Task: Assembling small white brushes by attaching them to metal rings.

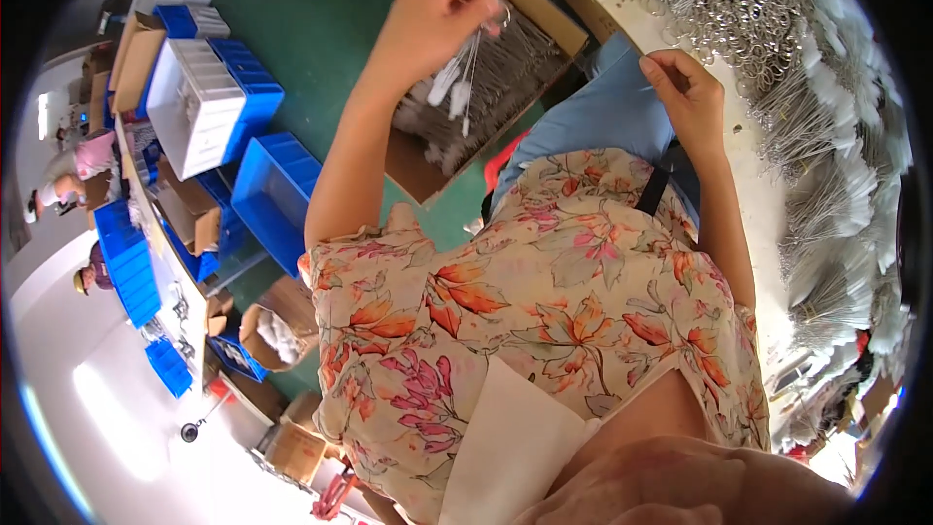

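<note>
My left hand (437, 24) is raised above an open cardboard box (413, 167), its fingers closed around the ringed ends of a few thin wire brushes (465, 87). Their white bristle tips hang down over the box. Inside lie many similar wire brushes (530, 58), bristles toward the near side. My right hand (688, 102) is at the table's edge above my lap, thumb and forefinger brought together in a pinch; whether anything small is between them I cannot make out. Beyond it, a large heap of wire brushes (748, 19) with metal loops and pale bristles covers the table (714, 78).
Bundled brushes (836, 204) continue along the table's right side. To the left, a blue bin (277, 196) and a white crate (194, 102) are beside a long workbench. A round carton (279, 335) holds white material. Two other people are at the far left.
</note>
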### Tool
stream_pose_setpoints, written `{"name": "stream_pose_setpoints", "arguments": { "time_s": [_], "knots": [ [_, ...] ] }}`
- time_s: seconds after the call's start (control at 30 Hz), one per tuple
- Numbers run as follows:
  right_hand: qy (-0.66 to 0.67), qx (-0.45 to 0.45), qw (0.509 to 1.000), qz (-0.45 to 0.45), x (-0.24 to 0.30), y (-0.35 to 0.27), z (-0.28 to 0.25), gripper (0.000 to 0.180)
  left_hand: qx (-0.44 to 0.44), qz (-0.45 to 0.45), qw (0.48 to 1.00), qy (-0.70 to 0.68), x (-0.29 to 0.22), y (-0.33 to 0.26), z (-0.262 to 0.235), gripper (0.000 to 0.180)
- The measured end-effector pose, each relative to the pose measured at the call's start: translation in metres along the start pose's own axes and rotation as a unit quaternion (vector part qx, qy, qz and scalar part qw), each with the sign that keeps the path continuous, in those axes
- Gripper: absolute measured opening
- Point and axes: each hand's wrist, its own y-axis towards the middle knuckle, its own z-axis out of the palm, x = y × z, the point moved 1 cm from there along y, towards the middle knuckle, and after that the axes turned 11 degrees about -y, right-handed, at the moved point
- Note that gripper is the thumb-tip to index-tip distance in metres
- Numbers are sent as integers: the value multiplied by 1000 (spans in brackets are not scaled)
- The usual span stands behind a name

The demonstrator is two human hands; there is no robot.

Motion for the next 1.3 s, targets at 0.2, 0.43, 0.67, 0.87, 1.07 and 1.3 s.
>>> {"name": "stream_pose_setpoints", "arguments": {
  "time_s": [0.2,0.43,0.67,0.87,1.07,1.3],
  "knots": [
    [-122,-7,991,-63,-2,-11,-12,8,133,-45,920,366,142,-14,86,11],
    [-119,-26,992,-33,3,-20,-31,6,300,-218,829,418,242,-37,99,21],
    [-105,-9,994,-28,9,-21,-25,6,308,-335,806,379,298,-103,107,28],
    [-60,24,997,-44,18,-17,-28,5,234,-262,890,290,259,-59,108,24],
    [42,123,986,-101,26,-20,-64,6,335,-219,910,-111,74,37,27,22],
    [66,12,995,-78,40,-43,-153,7,259,39,964,-50,-162,201,42,26]
  ]
}}
